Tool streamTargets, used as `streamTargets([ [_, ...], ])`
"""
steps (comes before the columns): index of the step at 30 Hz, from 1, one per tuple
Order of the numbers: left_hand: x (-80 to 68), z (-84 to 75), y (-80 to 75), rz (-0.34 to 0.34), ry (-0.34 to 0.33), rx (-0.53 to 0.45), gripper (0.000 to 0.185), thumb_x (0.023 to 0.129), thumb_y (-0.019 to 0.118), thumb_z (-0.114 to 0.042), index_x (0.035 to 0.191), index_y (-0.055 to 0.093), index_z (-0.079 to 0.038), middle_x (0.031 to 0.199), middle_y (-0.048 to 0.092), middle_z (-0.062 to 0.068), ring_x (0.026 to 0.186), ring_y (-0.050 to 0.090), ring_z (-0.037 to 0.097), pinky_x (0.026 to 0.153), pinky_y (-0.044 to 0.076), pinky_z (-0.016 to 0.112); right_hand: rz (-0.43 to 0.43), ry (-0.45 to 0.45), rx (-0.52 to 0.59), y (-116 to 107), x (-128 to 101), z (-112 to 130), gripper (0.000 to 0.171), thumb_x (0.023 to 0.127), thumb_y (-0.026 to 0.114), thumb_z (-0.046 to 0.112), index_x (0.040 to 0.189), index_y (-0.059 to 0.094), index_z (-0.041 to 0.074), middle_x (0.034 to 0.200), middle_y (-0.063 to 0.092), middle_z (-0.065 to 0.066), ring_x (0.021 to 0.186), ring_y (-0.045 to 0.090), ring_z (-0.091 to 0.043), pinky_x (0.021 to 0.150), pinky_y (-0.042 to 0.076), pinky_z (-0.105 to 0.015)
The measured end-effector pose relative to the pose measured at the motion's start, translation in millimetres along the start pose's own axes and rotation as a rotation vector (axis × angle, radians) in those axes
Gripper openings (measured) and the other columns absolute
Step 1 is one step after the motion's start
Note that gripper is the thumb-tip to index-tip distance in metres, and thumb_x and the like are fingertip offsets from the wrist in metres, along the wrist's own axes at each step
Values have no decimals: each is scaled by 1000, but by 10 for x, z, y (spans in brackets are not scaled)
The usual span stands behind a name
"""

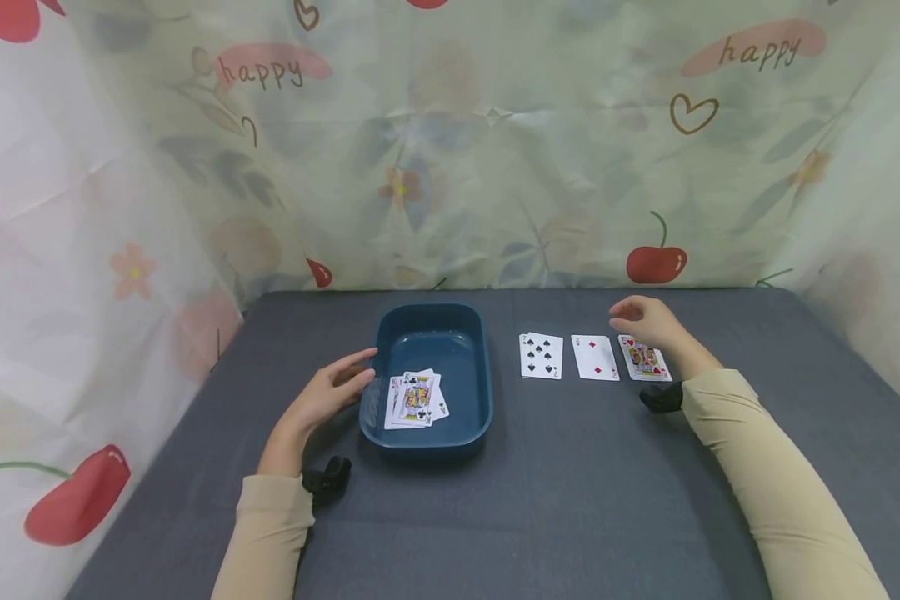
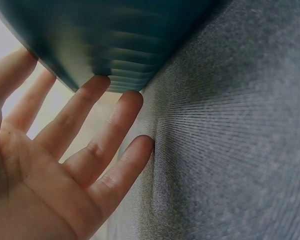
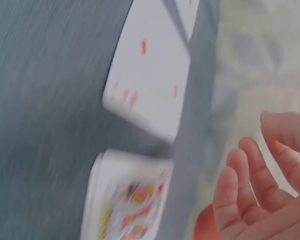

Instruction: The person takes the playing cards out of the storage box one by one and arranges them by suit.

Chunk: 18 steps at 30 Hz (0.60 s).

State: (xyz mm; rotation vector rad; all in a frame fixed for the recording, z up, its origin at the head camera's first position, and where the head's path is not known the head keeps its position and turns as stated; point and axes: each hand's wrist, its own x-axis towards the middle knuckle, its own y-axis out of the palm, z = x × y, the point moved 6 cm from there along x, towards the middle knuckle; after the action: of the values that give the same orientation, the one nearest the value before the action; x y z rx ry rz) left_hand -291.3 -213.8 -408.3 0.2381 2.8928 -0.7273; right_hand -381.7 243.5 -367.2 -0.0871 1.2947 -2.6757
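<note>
My left hand touches the left side of a dark blue plastic basin, its fingers spread and nearly straight against the wall. Inside the basin lies a loose pile of playing cards with a black-suited face card on top. Over on the right, my right hand hovers above a small pile of cards topped by a red face card. Its fingers are loosely bent with nothing between them. To its left are a pile topped by a diamond card and one topped by a spade card.
A dark grey cloth covers the table. Behind it hangs a printed curtain with cherries and flowers, and more curtain encloses both sides. Black wrist cameras are strapped on the left wrist and the right wrist.
</note>
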Motion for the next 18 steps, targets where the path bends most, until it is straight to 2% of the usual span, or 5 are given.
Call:
streamTargets([
  [11,1,-14,4,7,12,-19,54,92,56,-40,142,39,-28,145,42,16,129,45,32,107,38,49,80,-165,90,298,53,697,31,92,57,18,116,57,-1,118,59,-21,111,57,-35,91,47,-45],
  [18,2,-12,6,13,14,-31,52,93,55,-37,142,39,-27,145,41,16,130,45,32,107,38,50,182,-249,170,537,15,1137,26,91,59,17,113,59,4,115,60,-15,110,59,-31,94,47,-45],
])
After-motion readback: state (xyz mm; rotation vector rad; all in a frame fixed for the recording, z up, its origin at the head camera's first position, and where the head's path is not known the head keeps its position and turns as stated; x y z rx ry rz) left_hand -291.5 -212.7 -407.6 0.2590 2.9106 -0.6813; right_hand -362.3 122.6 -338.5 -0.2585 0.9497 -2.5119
